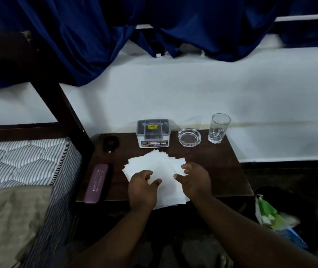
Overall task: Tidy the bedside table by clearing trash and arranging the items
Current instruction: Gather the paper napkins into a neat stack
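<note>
Dim, bluish light. A dark brown wooden bedside table (212,161) stands against a plain white wall (193,93), with a deep blue satin curtain (77,35) hanging bunched above it. Touching the table's left side is a dark wooden bed frame (63,105) with a grey-and-white striped quilted mattress (19,161) and a crumpled beige sheet (9,219); dark floor (280,180) lies to the table's right.

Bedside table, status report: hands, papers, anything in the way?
Hands: left hand and right hand curled over the fanned papers, grip unclear. Sheets unstacked, overhanging the table front edge. Nothing in the way; box, ashtray, glass stand behind.
</note>
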`<control>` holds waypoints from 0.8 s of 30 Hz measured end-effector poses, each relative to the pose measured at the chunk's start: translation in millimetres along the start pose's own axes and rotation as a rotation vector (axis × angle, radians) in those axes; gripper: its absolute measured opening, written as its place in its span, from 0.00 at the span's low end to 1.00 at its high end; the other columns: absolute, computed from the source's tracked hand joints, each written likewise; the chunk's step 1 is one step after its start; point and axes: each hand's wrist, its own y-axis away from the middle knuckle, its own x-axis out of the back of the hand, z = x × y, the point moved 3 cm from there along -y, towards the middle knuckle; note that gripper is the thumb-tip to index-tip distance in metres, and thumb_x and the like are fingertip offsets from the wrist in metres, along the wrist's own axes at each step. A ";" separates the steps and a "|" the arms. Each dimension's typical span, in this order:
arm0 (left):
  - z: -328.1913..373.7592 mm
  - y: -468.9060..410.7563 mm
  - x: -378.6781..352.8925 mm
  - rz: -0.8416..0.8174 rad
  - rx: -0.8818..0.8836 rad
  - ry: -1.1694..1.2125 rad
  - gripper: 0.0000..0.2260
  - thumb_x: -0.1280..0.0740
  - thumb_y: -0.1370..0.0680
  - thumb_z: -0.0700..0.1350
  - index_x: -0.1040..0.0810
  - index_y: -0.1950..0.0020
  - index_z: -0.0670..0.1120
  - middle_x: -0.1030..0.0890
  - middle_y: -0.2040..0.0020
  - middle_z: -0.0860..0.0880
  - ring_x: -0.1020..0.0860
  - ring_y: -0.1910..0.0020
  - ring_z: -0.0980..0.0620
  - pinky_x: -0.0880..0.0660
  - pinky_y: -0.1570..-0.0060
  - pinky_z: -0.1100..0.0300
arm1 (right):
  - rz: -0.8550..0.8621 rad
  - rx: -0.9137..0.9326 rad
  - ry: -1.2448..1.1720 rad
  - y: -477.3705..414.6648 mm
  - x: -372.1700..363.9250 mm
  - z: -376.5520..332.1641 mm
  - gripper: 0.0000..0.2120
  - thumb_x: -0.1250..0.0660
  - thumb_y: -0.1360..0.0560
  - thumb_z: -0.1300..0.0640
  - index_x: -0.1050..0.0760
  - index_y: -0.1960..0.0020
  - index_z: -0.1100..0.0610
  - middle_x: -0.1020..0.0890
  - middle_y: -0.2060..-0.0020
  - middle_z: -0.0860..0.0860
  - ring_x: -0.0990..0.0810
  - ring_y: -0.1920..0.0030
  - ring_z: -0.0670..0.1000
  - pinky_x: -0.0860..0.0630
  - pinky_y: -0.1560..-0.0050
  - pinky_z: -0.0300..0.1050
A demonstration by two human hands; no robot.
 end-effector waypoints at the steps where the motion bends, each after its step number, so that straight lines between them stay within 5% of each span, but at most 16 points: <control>1: 0.2 1.7 -2.1 0.005 -0.020 -0.025 0.19 0.20 0.28 0.48 0.17 0.40 0.46 0.17 0.42 0.48 0.20 0.45 0.50 0.23 0.40 0.55 | -0.002 0.006 0.009 0.1 0.5 6.2 0.22 0.22 0.29 0.49 0.20 0.38 0.55 0.17 0.44 0.52 0.17 0.46 0.52 0.24 0.44 0.43; 10: -6.2 -1.6 -23.9 -0.097 -0.181 -0.281 0.25 0.23 0.27 0.55 0.21 0.32 0.49 0.22 0.33 0.49 0.27 0.32 0.48 0.35 0.30 0.58 | -0.073 0.108 -0.045 -12.2 -29.3 14.2 0.28 0.20 0.31 0.54 0.23 0.34 0.58 0.19 0.41 0.56 0.19 0.42 0.56 0.23 0.39 0.53; 21: -10.7 -9.9 -30.2 -0.119 -0.216 -0.300 0.23 0.25 0.27 0.55 0.20 0.34 0.49 0.21 0.36 0.48 0.26 0.35 0.47 0.35 0.32 0.58 | -0.069 0.034 -0.146 -29.9 -44.7 4.6 0.22 0.19 0.32 0.57 0.21 0.41 0.58 0.17 0.53 0.52 0.18 0.52 0.53 0.23 0.48 0.46; 24: -10.9 -9.1 -30.0 -0.116 -0.226 -0.294 0.22 0.25 0.27 0.55 0.20 0.36 0.49 0.21 0.38 0.49 0.26 0.36 0.48 0.34 0.34 0.59 | -0.082 -0.077 -0.270 -32.3 -48.6 4.0 0.20 0.19 0.33 0.59 0.21 0.44 0.56 0.23 0.61 0.44 0.22 0.61 0.45 0.26 0.58 0.35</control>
